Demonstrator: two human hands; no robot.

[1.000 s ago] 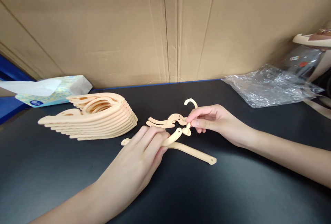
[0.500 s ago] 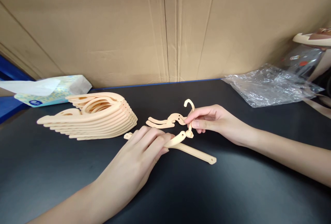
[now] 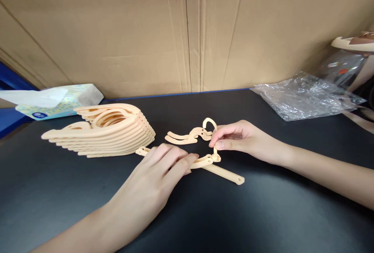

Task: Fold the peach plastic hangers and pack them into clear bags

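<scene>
Between the finger and thumb of my right hand [image 3: 233,138] is the stem of a cream plastic hanger hook [image 3: 210,122], its curve pointing up. My left hand [image 3: 166,167] is closed around a curved cream hanger arm [image 3: 203,162], whose holed end touches the foot of the hook. A straight cream bar [image 3: 224,174] lies on the black table under that arm. Just behind my hands rest flat curved hanger pieces [image 3: 187,136] with small dark holes. My left fingers cover part of the arm they grip.
Left of my hands stands a stack of cream folding hanger parts [image 3: 117,136]. Behind it lies a tissue pack [image 3: 61,99]. A crumpled clear plastic bag [image 3: 304,95] is at the right rear, and a cardboard wall [image 3: 131,30] borders the table [image 3: 233,222].
The hook has tipped left and come down slightly with my right hand. The end of the hanger arm has dropped and shifted right, against the foot of the hook.
</scene>
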